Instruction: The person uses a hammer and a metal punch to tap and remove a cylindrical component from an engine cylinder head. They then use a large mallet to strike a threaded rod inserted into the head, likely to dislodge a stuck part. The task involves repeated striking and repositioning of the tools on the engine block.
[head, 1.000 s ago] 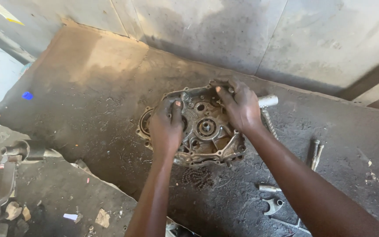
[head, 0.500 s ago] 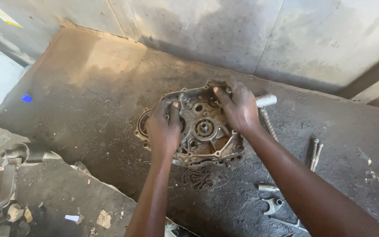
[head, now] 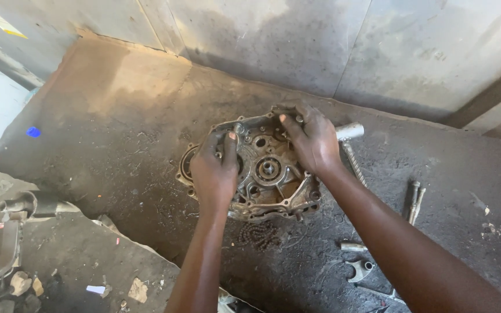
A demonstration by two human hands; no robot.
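On a dirty, oil-stained metal bench top (head: 117, 133), mid-scene: engine crankcase half (head: 268, 171) lying flat. Left hand (head: 214, 171) clamped over its left edge, fingers curled. Right hand (head: 314, 139) gripping its far rim. Socket wrench (head: 349, 132) just right of case. 2 bolts (head: 415, 200) further right. Chain (head: 260, 235) near side.

engine case (head: 268, 174) on bench (head: 117, 127), socket tool (head: 349, 131) right, chain (head: 261, 235) before

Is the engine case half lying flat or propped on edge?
Flat: the engine case half lies open face up on the dirty bench, both hands on it.
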